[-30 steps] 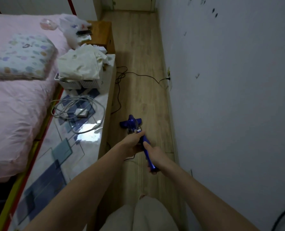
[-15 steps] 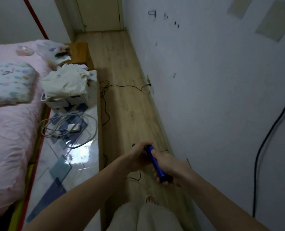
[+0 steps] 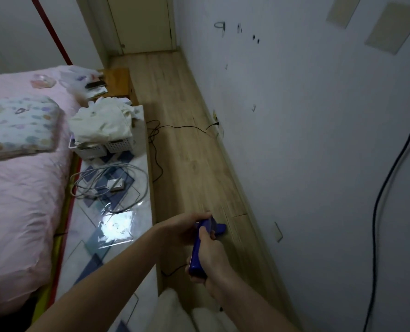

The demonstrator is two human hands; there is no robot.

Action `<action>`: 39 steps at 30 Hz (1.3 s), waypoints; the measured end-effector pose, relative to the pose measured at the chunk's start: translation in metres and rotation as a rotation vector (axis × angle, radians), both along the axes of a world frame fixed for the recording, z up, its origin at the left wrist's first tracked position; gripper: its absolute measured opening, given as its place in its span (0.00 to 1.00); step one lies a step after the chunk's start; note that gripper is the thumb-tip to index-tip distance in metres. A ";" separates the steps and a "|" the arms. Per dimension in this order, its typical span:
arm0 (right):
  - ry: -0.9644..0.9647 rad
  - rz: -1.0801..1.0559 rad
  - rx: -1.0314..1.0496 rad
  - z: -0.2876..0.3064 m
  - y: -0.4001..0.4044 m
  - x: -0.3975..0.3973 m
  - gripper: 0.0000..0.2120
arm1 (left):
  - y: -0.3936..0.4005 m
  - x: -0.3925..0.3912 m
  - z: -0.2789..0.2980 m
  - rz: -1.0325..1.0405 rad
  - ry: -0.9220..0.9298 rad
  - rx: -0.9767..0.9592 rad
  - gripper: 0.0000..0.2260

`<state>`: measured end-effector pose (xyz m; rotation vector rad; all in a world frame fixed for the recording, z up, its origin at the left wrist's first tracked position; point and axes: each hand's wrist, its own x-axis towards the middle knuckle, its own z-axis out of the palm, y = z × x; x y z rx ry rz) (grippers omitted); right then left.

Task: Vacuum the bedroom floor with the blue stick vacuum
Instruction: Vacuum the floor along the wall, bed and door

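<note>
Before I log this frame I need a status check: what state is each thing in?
blue stick vacuum: held, head on floor
left hand: grips vacuum
right hand: grips vacuum handle
door: closed
black cord: plugged into wall, trailing on floor
white basket: piled with cloth

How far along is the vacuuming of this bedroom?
Nothing on the floor shows which parts are already cleaned. In hand: both the left hand and right hand grip the blue stick vacuum, its head low over the wooden floor between platform and wall. Left, it seems: the strip ahead toward the door, where a black cord lies across the boards.
</note>
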<state>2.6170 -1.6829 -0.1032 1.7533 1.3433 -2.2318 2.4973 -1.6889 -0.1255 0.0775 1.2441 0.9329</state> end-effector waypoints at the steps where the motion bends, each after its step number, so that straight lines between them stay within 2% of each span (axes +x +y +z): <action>1: -0.004 -0.006 0.013 -0.002 0.000 -0.001 0.25 | 0.001 -0.001 0.000 0.001 -0.005 0.002 0.28; 6: -0.016 0.066 0.056 -0.004 0.027 -0.003 0.21 | 0.025 -0.009 -0.007 0.077 0.007 -0.029 0.24; 13: -0.041 0.174 0.143 -0.023 0.096 -0.022 0.24 | 0.092 -0.029 -0.020 0.139 0.080 -0.083 0.19; 18: -0.028 0.227 0.150 -0.045 0.148 -0.059 0.23 | 0.145 -0.065 -0.035 0.199 0.081 -0.108 0.17; 24: -0.026 0.281 0.159 -0.070 0.213 -0.115 0.23 | 0.209 -0.111 -0.048 0.257 0.156 -0.131 0.17; 27: -0.059 0.292 0.164 -0.080 0.250 -0.136 0.22 | 0.244 -0.125 -0.048 0.305 0.211 -0.139 0.14; 32: -0.111 0.346 0.154 -0.076 0.307 -0.153 0.24 | 0.293 -0.134 -0.047 0.334 0.252 -0.115 0.13; 35: -0.148 0.356 0.156 -0.060 0.326 -0.141 0.25 | 0.306 -0.129 -0.044 0.291 0.190 -0.082 0.13; 39: -0.193 0.402 0.141 -0.035 0.342 -0.119 0.26 | 0.310 -0.124 -0.033 0.218 0.034 -0.012 0.06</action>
